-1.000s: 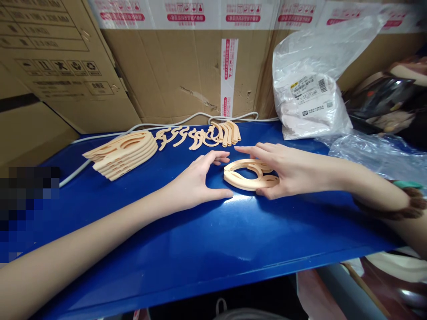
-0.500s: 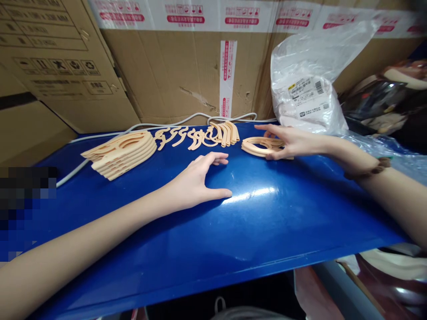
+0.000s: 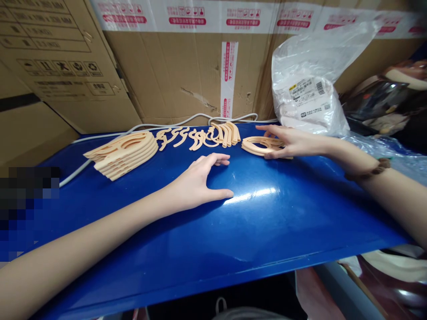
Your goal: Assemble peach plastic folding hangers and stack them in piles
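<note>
My left hand (image 3: 196, 182) hovers over the middle of the blue table, thumb and fingers spread, with nothing between them. My right hand (image 3: 288, 141) reaches over a small stack of beige curved plastic pieces (image 3: 251, 149). Its fingers are stretched apart, the thumb by the stack's front edge; part of the stack is hidden beneath it. Beyond my left hand lie several beige S-shaped hooks (image 3: 182, 137) in a row. Beside them, a group of narrow curved strips (image 3: 230, 134) lies close together. At the left is a taller stack of beige slotted, wing-shaped pieces (image 3: 128, 153).
Large cardboard boxes (image 3: 167, 75) wall off the back and left of the blue table (image 3: 200, 249). A white cable (image 3: 180, 122) runs along the rear edge. Back right, a white plastic bag (image 3: 307, 98) with a label stands beside crumpled clear plastic (image 3: 383, 146).
Both hands hold almost the same pose and place. The view has shifted very slightly; nothing on the table has visibly moved.
</note>
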The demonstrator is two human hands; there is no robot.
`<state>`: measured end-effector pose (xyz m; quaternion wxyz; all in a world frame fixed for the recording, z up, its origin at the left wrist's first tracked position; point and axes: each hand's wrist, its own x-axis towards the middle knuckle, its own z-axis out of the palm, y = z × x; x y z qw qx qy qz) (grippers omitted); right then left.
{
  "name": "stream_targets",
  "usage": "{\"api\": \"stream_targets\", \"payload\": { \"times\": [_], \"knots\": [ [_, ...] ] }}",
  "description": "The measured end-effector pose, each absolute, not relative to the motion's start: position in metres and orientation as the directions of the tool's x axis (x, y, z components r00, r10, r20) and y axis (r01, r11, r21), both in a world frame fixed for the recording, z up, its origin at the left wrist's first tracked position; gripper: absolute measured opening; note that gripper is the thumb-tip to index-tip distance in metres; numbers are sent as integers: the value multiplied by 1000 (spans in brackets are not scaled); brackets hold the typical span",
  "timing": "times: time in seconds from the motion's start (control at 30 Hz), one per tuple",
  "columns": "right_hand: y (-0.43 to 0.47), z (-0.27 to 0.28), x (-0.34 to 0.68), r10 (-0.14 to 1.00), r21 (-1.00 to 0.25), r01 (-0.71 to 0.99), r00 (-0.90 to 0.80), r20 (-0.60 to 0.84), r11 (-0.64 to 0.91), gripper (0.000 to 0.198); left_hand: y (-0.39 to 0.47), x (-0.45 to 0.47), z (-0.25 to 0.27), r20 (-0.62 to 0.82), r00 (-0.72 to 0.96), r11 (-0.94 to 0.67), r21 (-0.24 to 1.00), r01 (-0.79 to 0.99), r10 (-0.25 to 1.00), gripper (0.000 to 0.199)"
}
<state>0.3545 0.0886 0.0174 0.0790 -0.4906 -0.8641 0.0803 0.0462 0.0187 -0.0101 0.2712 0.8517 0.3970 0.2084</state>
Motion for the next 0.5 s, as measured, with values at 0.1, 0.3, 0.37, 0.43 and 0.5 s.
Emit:
{"api": "stream_targets", "payload": {
  "times": [0.1, 0.3, 0.37, 0.43, 0.5],
  "knots": [
    [87, 18, 356, 859, -225, 833, -510, 38, 505, 101, 16, 46, -9, 143, 600, -554, 592, 585, 787, 73],
    [84, 19, 354, 809, -131, 803, -553, 199, 581, 92, 9, 43, -7, 178, 571, -597, 292, 747, 801, 73],
    [80, 19, 348, 786, -71, 802, -557, 269, 593, 86, 10, 40, -7, 139, 554, -570, 262, 778, 821, 71],
    [74, 20, 340, 773, -29, 808, -552, 312, 589, 79, 12, 36, -7, 123, 532, -545, 240, 803, 838, 68],
    [70, 21, 332, 762, -7, 806, -556, 331, 591, 72, 15, 33, -7, 136, 512, -530, 215, 820, 848, 65]
  ]
}}
